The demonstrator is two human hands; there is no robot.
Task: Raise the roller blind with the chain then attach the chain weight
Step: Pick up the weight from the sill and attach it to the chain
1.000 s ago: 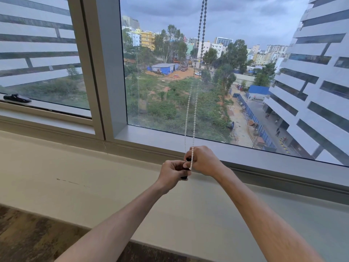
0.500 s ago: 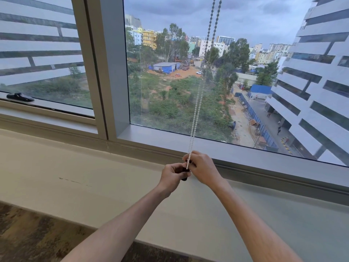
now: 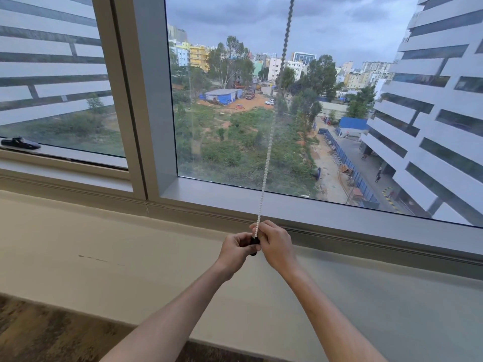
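The fingers [image 3: 257, 228] of the right hand [image 3: 275, 244] are pinched shut on the bottom of the chain [image 3: 266, 165], just above a small black weight [image 3: 254, 242]; the fingers of the left hand [image 3: 235, 250] are curled closed around that weight from the 9 o'clock side; the two hands touch each other over it, and most of the weight is hidden between them, so how it joins the chain cannot be told. Both hands sit just below the middle of the view, at about 6 o'clock from the pane, with the bare forearms running down toward 6 and 5 o'clock.

From the pinch the chain runs taut toward 12 o'clock, leaning slightly to 1 o'clock, white beads low down and dark against the sky near the top edge; it appears as a single line of beads, and the separate strands cannot be made out. Behind it is the window [image 3: 287, 100], its grey frame [image 3: 146, 100] standing upright at 10 o'clock; a black handle [image 3: 19, 142] lies on the left sash at 9 o'clock. Under the hands spreads the pale sill [image 3: 104, 257], with a faint dark scuff toward 8 o'clock; patterned floor [image 3: 39, 335] shows at 7 o'clock. The blind itself is out of view.
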